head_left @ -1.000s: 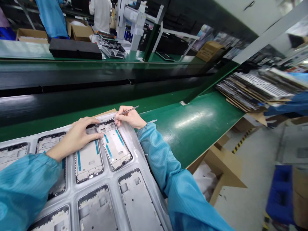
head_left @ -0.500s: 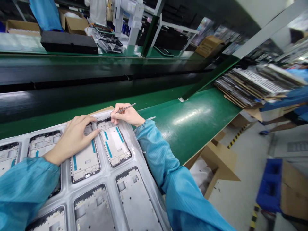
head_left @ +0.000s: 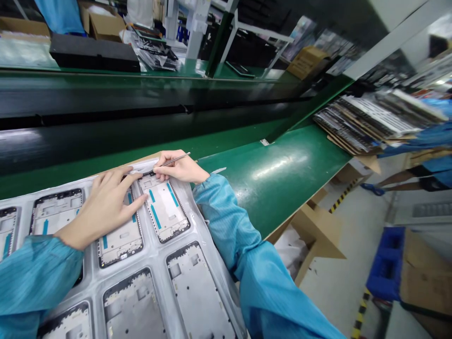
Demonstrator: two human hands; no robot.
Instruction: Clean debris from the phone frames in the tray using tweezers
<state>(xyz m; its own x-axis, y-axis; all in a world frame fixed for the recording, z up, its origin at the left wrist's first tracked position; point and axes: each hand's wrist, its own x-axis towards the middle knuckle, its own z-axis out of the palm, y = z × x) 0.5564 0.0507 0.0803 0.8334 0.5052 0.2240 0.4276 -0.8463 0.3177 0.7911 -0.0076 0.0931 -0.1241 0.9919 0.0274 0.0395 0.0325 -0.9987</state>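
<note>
My right hand (head_left: pixel 178 166) pinches a thin metal pair of tweezers or similar slim rod (head_left: pixel 174 160); its tip is at the top end of a phone frame (head_left: pixel 167 212), hidden behind the fingers. That frame has teal strips on its pale plate and lies in the top right pocket of a grey plastic tray (head_left: pixel 155 254). My left hand (head_left: pixel 106 205) rests with fingers spread over the neighbouring phone frame (head_left: pixel 122 242), thumb and fingertips reaching the edge of the first. More phone frames fill the other pockets, the near ones without teal strips.
A green bench (head_left: pixel 278 174) runs under the tray to the right. Stacked trays (head_left: pixel 374 117) stand at its far end. Beyond the dark conveyor (head_left: pixel 141 132) lie a black box (head_left: pixel 93 54) and cartons. An open carton (head_left: pixel 318 230) and blue crate (head_left: pixel 384 263) are on the floor; a person stands at right.
The view has shifted slightly, so the tray and both hands sit a little further left. My right hand remains at the frame's top end with the thin tool; my left still lies over the tray.
</note>
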